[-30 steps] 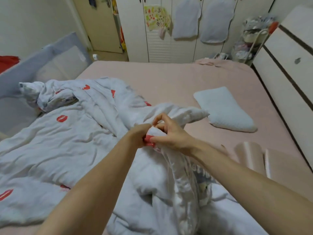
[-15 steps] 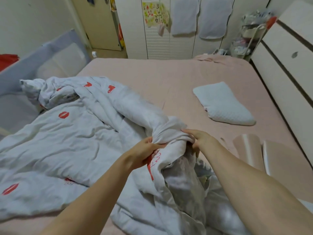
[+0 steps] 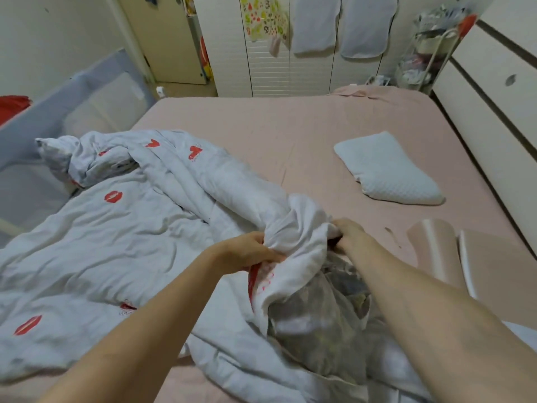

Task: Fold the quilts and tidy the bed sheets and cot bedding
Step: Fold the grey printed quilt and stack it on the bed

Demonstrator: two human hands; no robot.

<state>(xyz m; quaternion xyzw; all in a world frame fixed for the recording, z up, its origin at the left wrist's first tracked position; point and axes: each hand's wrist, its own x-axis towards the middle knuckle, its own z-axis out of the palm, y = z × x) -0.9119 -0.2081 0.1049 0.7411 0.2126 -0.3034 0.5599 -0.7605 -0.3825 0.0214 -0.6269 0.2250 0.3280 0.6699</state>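
Hands lowered since earlier, left hand [image 3: 247, 251], right hand [image 3: 350, 232] gripping quilt [image 3: 116, 242]

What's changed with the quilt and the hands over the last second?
The hands have come apart. A second ago they pinched one raised corner together; now the left hand and right hand grip the bunched quilt at separate spots, lower and nearer the pink sheet. The bunch has dropped with them. The small white pillow has stayed put, and the quilt is still unfolded.
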